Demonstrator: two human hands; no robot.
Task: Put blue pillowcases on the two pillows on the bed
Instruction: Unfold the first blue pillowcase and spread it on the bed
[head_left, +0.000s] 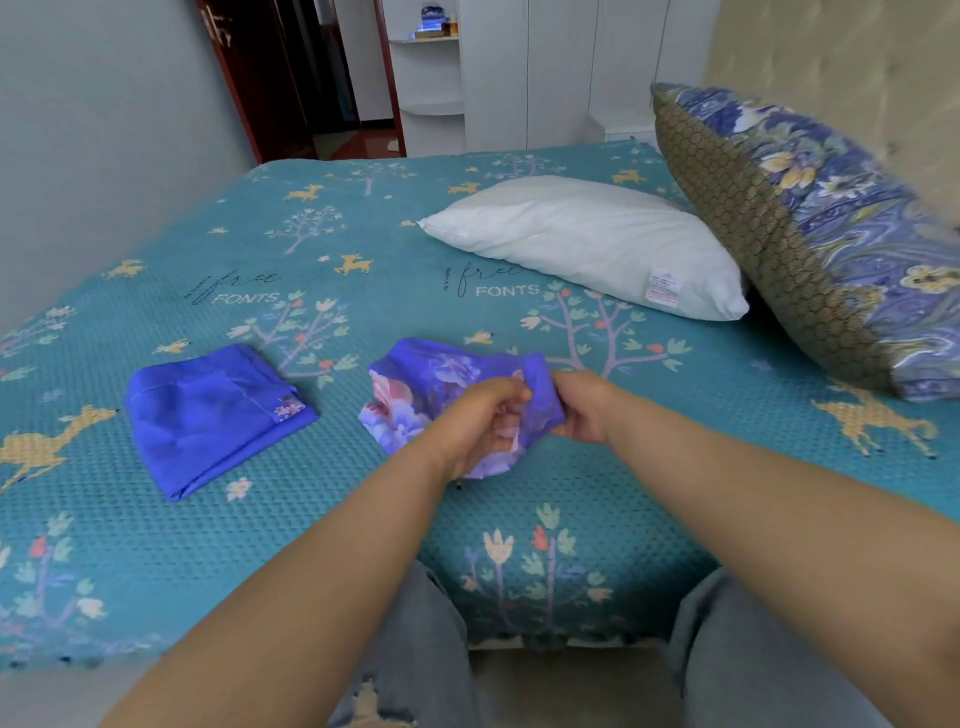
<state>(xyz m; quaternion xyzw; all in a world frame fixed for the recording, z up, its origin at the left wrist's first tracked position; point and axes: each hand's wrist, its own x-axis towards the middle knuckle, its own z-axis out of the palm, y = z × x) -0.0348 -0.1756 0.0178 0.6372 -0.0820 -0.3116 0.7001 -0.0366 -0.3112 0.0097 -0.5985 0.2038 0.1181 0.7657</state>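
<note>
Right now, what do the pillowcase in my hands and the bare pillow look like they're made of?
Pillowcase: thin, smooth woven cloth, probably cotton or polyester; it bunches softly and has a slight sheen. Pillow: matte white fabric shell, puffy, so likely fibre-filled.

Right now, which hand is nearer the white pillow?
Right. The right hand grips the floral pillowcase almost straight below the white pillow; the left hand grips it farther left.

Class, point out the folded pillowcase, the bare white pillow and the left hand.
folded pillowcase (210, 418), head view, middle of its top.
white pillow (587, 239), head view, centre of its top.
left hand (475, 426), head view, back of hand.
</note>
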